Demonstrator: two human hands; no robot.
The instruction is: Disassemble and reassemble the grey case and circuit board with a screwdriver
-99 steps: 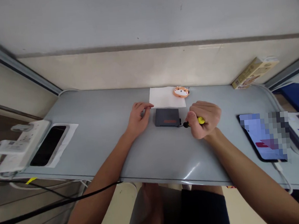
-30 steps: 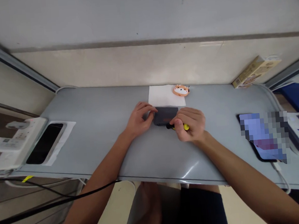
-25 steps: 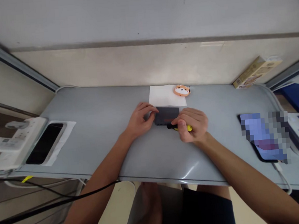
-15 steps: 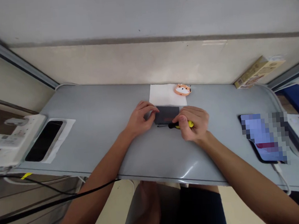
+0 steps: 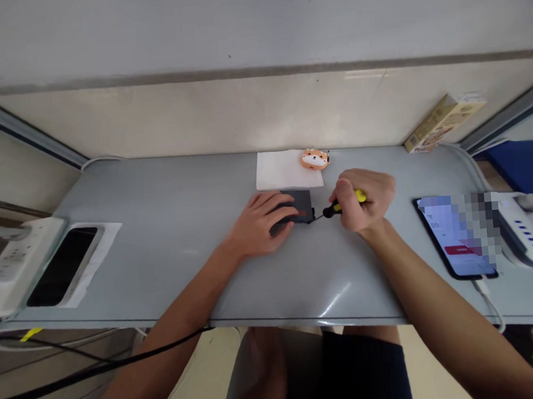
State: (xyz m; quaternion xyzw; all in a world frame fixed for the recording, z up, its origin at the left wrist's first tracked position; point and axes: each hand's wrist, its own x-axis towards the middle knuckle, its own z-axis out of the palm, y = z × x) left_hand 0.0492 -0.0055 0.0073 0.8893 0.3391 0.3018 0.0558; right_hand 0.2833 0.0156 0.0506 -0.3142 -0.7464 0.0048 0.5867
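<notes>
A small dark grey box (image 5: 300,204) with a red label lies mid-table on the grey table (image 5: 181,231). My left hand (image 5: 261,223) lies on its left part, fingers curled over the top, holding it down. My right hand (image 5: 364,198) is closed round a yellow-handled screwdriver (image 5: 338,206). The screwdriver's black collar and thin tip point left and meet the box's right side.
Behind the box lie a white paper napkin (image 5: 282,170) and an orange animal-face trinket (image 5: 314,158). A phone (image 5: 64,266) on white paper and a power strip (image 5: 4,269) sit at the left. At the right are a lit phone (image 5: 456,237), a white charger (image 5: 525,231) and a cardboard box (image 5: 442,122).
My right hand has swung from the box's front to its right side, the screwdriver now pointing left at it. My left hand slid from the box's left edge onto its top.
</notes>
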